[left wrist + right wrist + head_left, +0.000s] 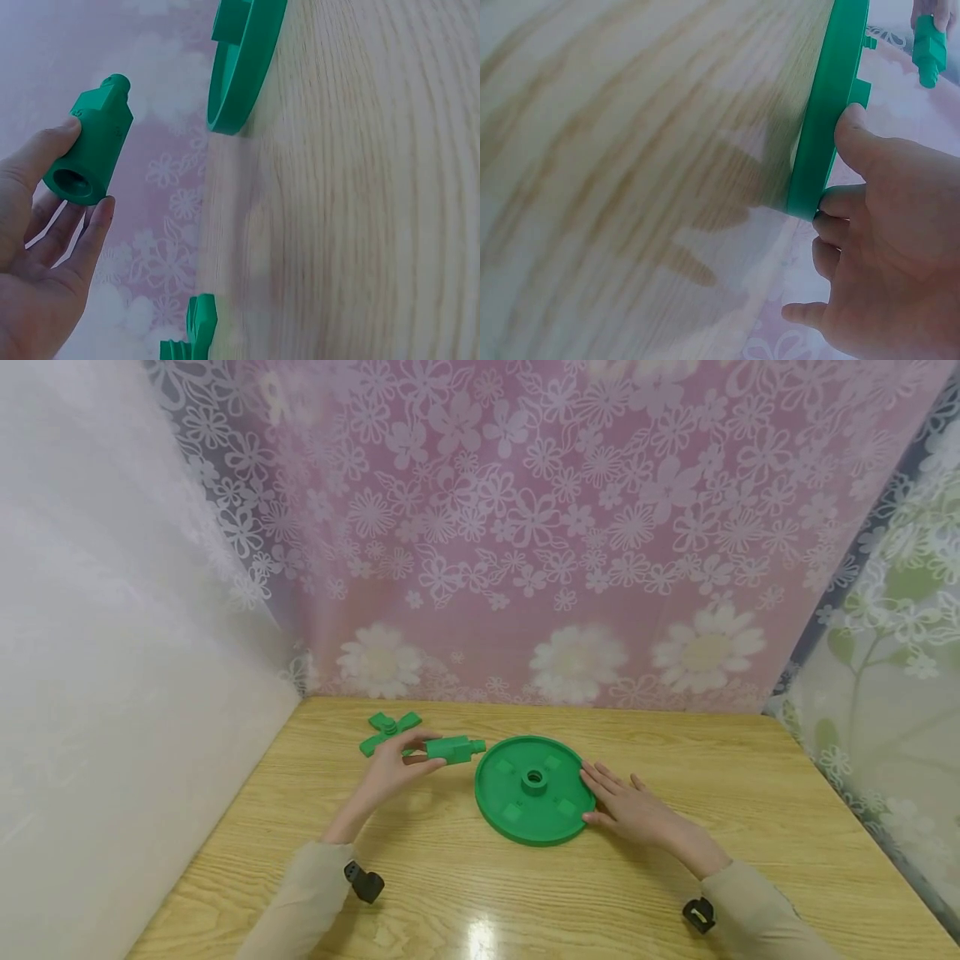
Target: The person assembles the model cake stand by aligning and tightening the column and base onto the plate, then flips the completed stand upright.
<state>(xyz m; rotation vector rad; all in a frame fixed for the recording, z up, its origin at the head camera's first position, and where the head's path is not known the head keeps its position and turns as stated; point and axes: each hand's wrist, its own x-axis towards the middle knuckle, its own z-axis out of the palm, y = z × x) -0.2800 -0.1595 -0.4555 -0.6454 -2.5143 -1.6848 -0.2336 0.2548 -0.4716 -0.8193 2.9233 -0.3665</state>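
Note:
My left hand [392, 767] holds a green plastic post [450, 750] lengthwise, its narrow threaded end pointing right towards the disc. In the left wrist view the post [99, 146] shows a round hole in its wide end, with the thumb on one side and fingers on the other. A round green disc [538, 820] with a raised rim and a threaded socket [534, 782] at its middle lies on the table. Against its right edge rests my right hand [636, 810], fingers fairly straight. The right wrist view shows the thumb and fingertips at the disc's rim [821, 127].
Behind my left hand lies a green cross-shaped piece [387, 725] with a short stud, partly hidden by the fingers. The wooden table [450, 868] meets a flowered curtain [480, 668] at the back, with a pale sheet [150, 693] on the left.

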